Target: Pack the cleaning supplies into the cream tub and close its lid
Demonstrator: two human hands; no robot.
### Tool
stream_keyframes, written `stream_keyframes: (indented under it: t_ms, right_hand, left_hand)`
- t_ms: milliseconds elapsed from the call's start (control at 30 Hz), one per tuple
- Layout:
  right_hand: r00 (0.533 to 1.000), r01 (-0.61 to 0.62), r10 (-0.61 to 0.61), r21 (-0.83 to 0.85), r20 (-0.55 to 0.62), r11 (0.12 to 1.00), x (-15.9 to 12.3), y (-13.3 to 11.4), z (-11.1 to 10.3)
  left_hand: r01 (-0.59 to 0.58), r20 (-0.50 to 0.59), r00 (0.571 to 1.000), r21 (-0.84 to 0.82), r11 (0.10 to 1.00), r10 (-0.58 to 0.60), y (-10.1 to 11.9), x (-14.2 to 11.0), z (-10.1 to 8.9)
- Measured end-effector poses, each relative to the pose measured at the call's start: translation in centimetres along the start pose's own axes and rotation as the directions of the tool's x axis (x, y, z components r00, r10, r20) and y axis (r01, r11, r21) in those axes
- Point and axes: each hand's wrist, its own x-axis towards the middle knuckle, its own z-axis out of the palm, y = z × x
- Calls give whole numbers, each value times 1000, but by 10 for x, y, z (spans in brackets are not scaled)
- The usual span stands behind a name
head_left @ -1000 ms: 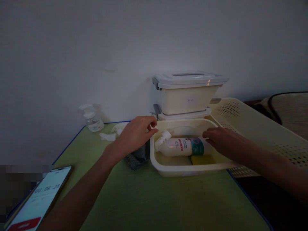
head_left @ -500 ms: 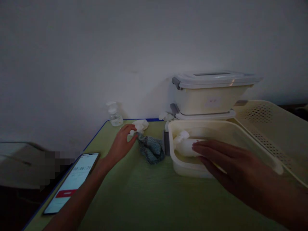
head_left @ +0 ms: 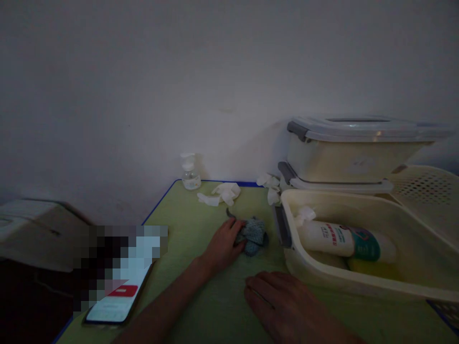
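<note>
In the head view, my left hand (head_left: 224,243) is on the blue-grey cloth (head_left: 254,234): the thumb and the fingers are closed on its left edge, with a part of the cloth between them. How firm this hold is, I cannot tell. The cloth lies bunched on the table (head_left: 215,315), just to the right of this hand.

My right hand (head_left: 287,298) is nearer to me, palm down. Its fingers lie together, a narrow gap parts the thumb from them, and I see nothing held. Whether it touches the table, I cannot tell.

Beyond the right hand, to its right, is the cream bin (head_left: 358,210), with a bottle (head_left: 340,239) lying inside. Beyond the left hand are white crumpled pieces (head_left: 228,192).

I judge the step in hand to be the gripping of the cloth. The next move calls, I think, for a fuller grip, because the folds are loose.
</note>
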Motion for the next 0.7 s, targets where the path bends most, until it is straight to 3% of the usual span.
stream_keyframes:
  t_ms: [133, 267, 333, 433, 567, 700]
  right_hand:
    - [1000, -29, 29, 75, -10, 997, 8, 2, 20]
    - [996, -72, 79, 161, -36, 984, 3, 6, 37]
    - [993, -120, 121, 218, 9, 968, -2, 8, 42]
    - [978, -204, 179, 307, 107, 930, -6, 11, 44]
    - [974, -218, 181, 338, 138, 916, -6, 8, 42]
    - [975, -190, 140, 325, 171, 926, -4, 3, 42]
  left_hand:
    - [129, -97, 986, -58, 990, -134, 1, 1, -3]
    - [223, -253, 936, -118, 968, -246, -9, 4, -8]
    - [231, -313, 912, -141, 963, -265, -15, 7, -9]
    - [168, -316, 925, -153, 974, -210, -21, 9, -7]
    - [40, -248, 966, -143, 989, -75, -21, 3, -4]
    - [-79, -297, 952, -25, 997, 68, -7, 4, -10]
